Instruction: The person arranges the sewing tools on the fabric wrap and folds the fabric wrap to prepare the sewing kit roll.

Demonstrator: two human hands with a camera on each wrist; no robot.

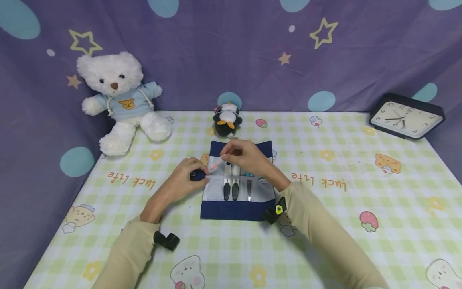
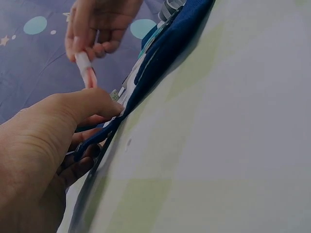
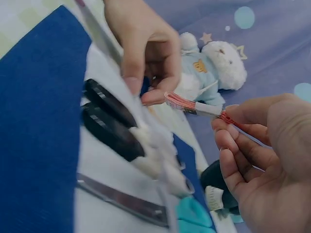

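A navy-and-grey cloth tool pouch lies spread on the table. My left hand pinches its left edge, where a navy flap bulges at the fingers. In my right hand, raised over the pouch, thumb and fingertips pinch one end of a small skein of red thread with a white paper band. The skein's free end points toward my left hand. Under a strap in the pouch sit two black-handled tools, a flat metal tool and a teal piece, partly hidden.
Behind the pouch sits a small penguin toy. A white teddy bear leans at the back left, and a black-framed clock stands at the back right. A purple curtain hangs behind the checked tablecloth.
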